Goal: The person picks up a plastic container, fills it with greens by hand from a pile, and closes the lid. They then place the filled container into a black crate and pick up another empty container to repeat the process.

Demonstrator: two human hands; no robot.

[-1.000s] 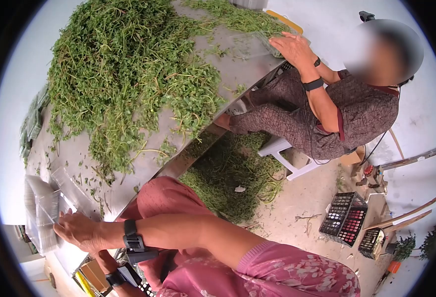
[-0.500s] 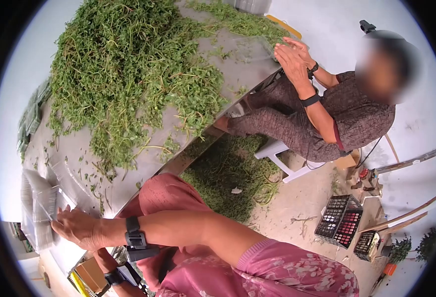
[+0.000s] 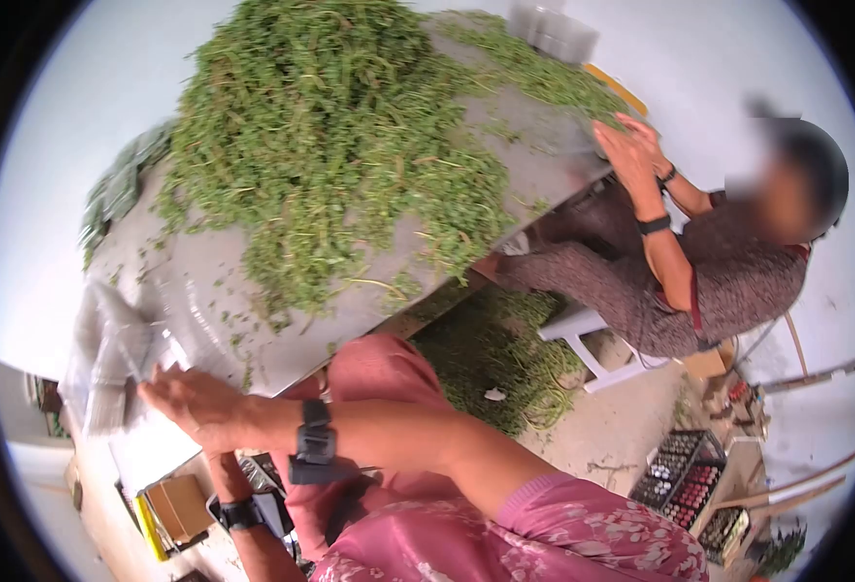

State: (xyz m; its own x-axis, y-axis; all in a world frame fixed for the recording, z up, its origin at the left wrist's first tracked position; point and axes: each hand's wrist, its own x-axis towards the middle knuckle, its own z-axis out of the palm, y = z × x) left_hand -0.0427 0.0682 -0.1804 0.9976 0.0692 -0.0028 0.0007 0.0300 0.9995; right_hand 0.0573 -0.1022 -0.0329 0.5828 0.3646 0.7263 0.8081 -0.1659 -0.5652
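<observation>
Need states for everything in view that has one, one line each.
Greens: loose, heaped
Table: partly covered, leaf bits scattered
Clear plastic: see-through, blurred; open or closed, can't tell
Right hand: fingers bent, at the clear plastic; grip unclear
Left hand: hidden
Co-worker's hands: raised, fingers extended
White stool: upright, sat on
Greens on the floor: loose, piled
</observation>
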